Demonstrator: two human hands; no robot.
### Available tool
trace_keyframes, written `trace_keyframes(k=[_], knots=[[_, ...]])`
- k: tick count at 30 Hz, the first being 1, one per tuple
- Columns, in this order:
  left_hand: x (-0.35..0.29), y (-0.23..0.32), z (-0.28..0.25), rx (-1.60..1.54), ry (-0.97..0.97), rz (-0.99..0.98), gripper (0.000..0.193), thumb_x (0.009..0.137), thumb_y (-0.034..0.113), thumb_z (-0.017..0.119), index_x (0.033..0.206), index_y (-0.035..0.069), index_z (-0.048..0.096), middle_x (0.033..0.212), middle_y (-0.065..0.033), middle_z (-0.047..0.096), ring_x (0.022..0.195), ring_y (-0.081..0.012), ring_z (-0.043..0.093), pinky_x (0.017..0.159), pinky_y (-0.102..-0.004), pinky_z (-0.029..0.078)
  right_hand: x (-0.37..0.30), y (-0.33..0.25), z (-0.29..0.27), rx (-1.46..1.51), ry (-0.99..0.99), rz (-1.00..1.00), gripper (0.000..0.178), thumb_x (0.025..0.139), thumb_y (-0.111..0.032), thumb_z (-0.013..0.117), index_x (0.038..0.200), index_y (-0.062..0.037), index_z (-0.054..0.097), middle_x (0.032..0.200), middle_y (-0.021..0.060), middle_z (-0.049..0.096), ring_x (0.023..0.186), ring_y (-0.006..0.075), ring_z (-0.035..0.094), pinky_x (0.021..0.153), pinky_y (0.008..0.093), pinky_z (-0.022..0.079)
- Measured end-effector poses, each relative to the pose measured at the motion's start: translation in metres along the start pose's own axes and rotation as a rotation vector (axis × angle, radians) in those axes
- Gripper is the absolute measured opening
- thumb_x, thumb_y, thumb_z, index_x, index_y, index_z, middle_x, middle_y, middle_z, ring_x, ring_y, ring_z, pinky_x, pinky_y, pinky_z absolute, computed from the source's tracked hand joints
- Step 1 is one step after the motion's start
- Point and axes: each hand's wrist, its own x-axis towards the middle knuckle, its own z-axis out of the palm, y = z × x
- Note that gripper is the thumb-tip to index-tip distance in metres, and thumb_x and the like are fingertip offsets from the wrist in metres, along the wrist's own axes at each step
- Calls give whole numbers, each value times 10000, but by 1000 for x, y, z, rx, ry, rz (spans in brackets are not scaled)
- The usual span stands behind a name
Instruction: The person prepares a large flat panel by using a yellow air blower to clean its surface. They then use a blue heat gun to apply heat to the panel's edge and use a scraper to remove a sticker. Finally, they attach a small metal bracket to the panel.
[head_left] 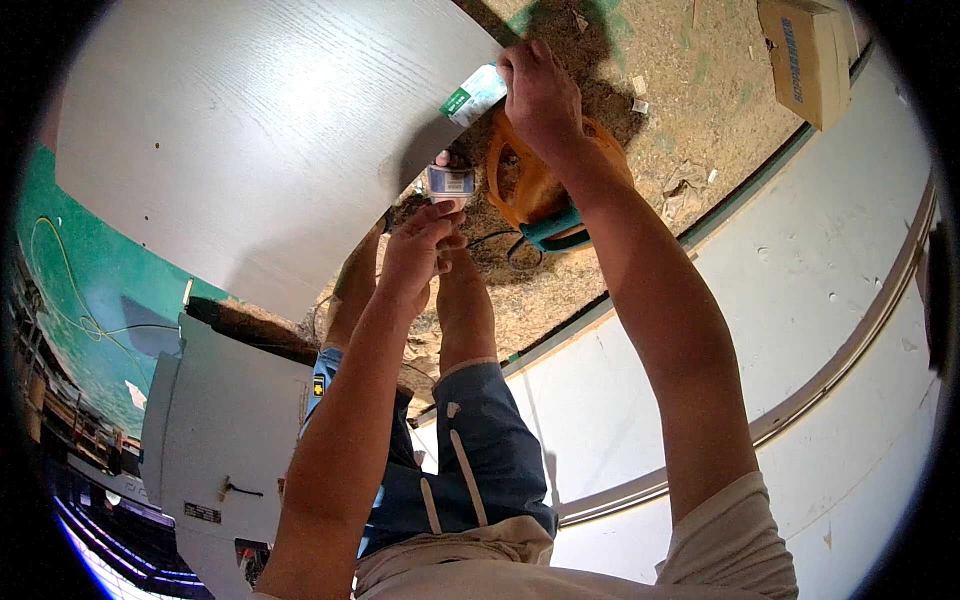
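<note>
My right hand [541, 98] is at the edge of a large pale wood-grain panel [250, 130], its fingers closed around one end of a green-and-white packet [474, 95]. The packet lies flat against the panel's edge. Lower and to the left, my left hand [413, 250] hovers in front of my legs with its fingers curled together. Whatever they may hold is too small or hidden to make out. Just beyond those fingers is my foot in a slipper with a blue-and-white strap [450, 180].
An orange plastic container [540, 185] with a teal handle [556, 230] stands on the dusty particle board [700, 120]. A cardboard box [808, 65] is at far right. Long white panels [790, 310] run along the right. A grey cabinet [235, 420] stands left, near a yellow cable [75, 290].
</note>
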Motion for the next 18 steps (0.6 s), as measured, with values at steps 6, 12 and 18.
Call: trace_keyframes(k=[6,12,18], knots=[[1,-6,-3,-18,-25,7,335,995,240,576,1307,124,608,1165,-22,686,908,-143,647,694,-306,448,-24,-12,-14,96,36,50,126,991,-216,587,1064,-114,608,1020,86,605,874,315,656,701,448,551],[0,-12,5,19,-2,-30,343,1005,222,562,1336,132,578,1177,-38,698,906,-134,660,676,-293,462,-2,-6,-8,116,185,-71,169,943,-218,655,1090,-134,650,1061,81,631,943,310,654,742,451,565],[-3,-21,-5,55,-15,-29,349,1013,308,558,1299,113,606,1166,-13,672,932,-162,645,700,-337,433,4,5,-6,94,91,-82,150,914,-205,681,1044,-132,671,974,84,657,892,316,676,731,448,569]])
